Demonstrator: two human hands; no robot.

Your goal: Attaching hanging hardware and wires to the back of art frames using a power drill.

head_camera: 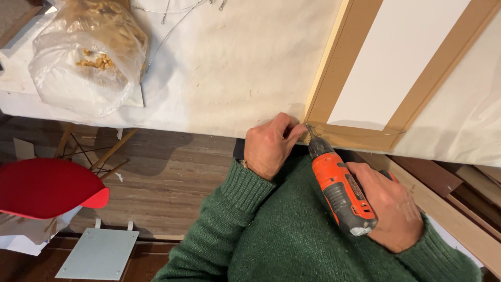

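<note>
My right hand (pixel 392 209) wraps the handle of the orange drill (pixel 340 186); that grip is closed around it, though the fingers on the far side are hidden behind the drill body. The bit runs up and left from the grip to the near corner of the frame (pixel 348 131), which lies face-down on the bench (pixel 235 68). The tip itself is too small for me to make out where it meets the wood.

My left hand (pixel 270 143) sits just left of the bit, fingers curled and pinched against that same corner; whatever they pinch, if anything, is covered by the knuckles. I cannot tell whether a screw is there.

A thin wire (pixel 360 133) crosses the frame's bottom rail, right of the bit. The frame's upper part is cut off by the picture edge.

Far left of my grip, a plastic bag (pixel 86 55) rests on the bench, its contents blurred. Below it stands a red chair (pixel 49 188), partly cut off.
</note>
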